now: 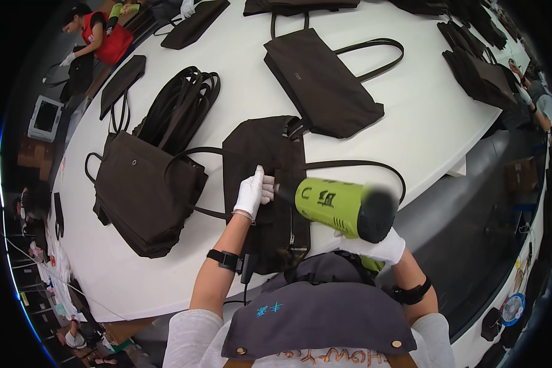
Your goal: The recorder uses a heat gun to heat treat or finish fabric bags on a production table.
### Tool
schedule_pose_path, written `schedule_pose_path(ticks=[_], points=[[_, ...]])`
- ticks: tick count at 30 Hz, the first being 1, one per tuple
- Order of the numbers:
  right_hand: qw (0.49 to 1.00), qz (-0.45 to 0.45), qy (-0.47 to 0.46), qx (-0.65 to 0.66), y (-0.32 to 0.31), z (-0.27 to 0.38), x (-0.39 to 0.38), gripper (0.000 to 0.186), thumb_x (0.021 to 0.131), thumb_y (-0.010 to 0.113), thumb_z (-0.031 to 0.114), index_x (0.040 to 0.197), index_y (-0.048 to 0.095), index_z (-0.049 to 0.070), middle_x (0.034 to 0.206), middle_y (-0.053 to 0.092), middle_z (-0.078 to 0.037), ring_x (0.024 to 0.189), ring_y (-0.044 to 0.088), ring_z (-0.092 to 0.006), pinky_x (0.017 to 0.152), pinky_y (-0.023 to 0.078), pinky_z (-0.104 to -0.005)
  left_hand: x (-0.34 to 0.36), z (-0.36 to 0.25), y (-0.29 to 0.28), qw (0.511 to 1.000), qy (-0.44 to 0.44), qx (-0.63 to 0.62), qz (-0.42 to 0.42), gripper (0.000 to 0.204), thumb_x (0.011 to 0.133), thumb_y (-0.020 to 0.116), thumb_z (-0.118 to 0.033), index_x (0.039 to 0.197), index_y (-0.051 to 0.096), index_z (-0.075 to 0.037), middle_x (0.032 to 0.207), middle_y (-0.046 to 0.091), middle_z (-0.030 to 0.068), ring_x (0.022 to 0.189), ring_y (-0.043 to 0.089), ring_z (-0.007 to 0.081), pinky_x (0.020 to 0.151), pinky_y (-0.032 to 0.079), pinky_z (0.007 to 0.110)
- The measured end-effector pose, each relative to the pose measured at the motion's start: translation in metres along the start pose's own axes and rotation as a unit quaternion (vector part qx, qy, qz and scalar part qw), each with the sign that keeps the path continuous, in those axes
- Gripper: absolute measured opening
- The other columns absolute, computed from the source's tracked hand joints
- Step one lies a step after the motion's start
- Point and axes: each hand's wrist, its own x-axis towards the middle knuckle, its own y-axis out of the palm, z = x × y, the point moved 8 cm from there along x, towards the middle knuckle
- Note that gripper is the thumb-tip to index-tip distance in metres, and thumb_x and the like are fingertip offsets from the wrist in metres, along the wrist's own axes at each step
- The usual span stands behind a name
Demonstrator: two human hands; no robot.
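Observation:
A dark brown tote bag (pixel 251 144) lies flat in front of me, its straps spread to both sides and a zipper along its right part. My left hand (pixel 253 193), in a white glove, rests over the middle of this bag with the fingers stretched out and the thumb raised. My right hand (pixel 374 246), also gloved, is closed round the grip of a green heat gun (pixel 328 205) with a black rear end. Its dark nozzle points left at the bag, just beside my left fingertips. The grip is partly hidden by the gun's body.
Stacked dark bags (pixel 144 190) and a bundle of straps (pixel 187 104) lie to the left on the white table (pixel 251 80). Another tote bag (pixel 322 86) lies beyond. More bags (pixel 481 73) are piled far right. A co-worker in a red vest (pixel 113 40) stands far left.

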Motion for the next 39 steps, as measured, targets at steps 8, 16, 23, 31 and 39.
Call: schedule_pose_path(ticks=[8,16,23,31,39], points=[[0.997,0.061,0.015,-0.041,-0.019,-0.006,-0.003,0.041,0.074,0.077,0.007,0.112,0.063,0.002,0.104,0.068,-0.007,0.094,0.063,-0.0162,0.086,0.052,-0.0321,-0.006,-0.001,0.002,1.000,0.012,0.019,0.004,0.065,0.097,0.041,-0.057,0.098,0.067,0.003,0.073,0.065,0.0046,0.054,0.058,0.0086,0.048,0.043,0.019],[0.993,-0.086,0.070,0.044,-0.028,0.002,0.019,0.028,0.073,0.073,0.005,0.099,0.064,0.003,0.090,0.064,-0.003,0.081,0.059,-0.0107,0.072,0.050,-0.0273,-0.031,-0.052,0.013,0.932,0.252,0.238,-0.108,0.030,0.088,0.068,-0.024,0.104,0.065,0.001,0.080,0.066,0.0095,0.064,0.062,0.0186,0.059,0.051,0.030],[0.990,-0.117,0.060,0.058,-0.035,0.009,0.028,0.027,0.070,0.069,-0.001,0.096,0.064,0.004,0.086,0.062,-0.002,0.077,0.058,-0.0106,0.066,0.050,-0.0259,0.009,-0.107,0.056,0.836,0.282,0.460,-0.098,0.065,0.072,0.079,-0.027,0.127,0.052,-0.002,0.102,0.065,0.0175,0.101,0.063,0.0338,0.087,0.051,0.040],[0.994,-0.087,0.057,0.035,-0.028,0.002,0.031,0.025,0.073,0.071,0.007,0.097,0.065,0.004,0.092,0.064,-0.003,0.084,0.058,-0.0122,0.076,0.049,-0.0285,0.077,-0.074,0.018,0.983,0.143,0.113,-0.022,0.054,0.095,0.052,-0.049,0.071,0.059,-0.002,0.054,0.050,0.0017,0.041,0.045,0.0105,0.042,0.037,0.027],[0.997,-0.056,0.041,0.025,-0.023,0.008,0.056,0.025,0.074,0.070,0.013,0.098,0.065,0.005,0.090,0.064,-0.004,0.082,0.059,-0.0118,0.074,0.050,-0.0291,0.078,-0.062,0.016,0.998,0.059,-0.024,0.000,0.048,0.095,0.053,-0.050,0.083,0.058,-0.004,0.059,0.046,-0.0031,0.042,0.040,0.0060,0.039,0.032,0.022]])
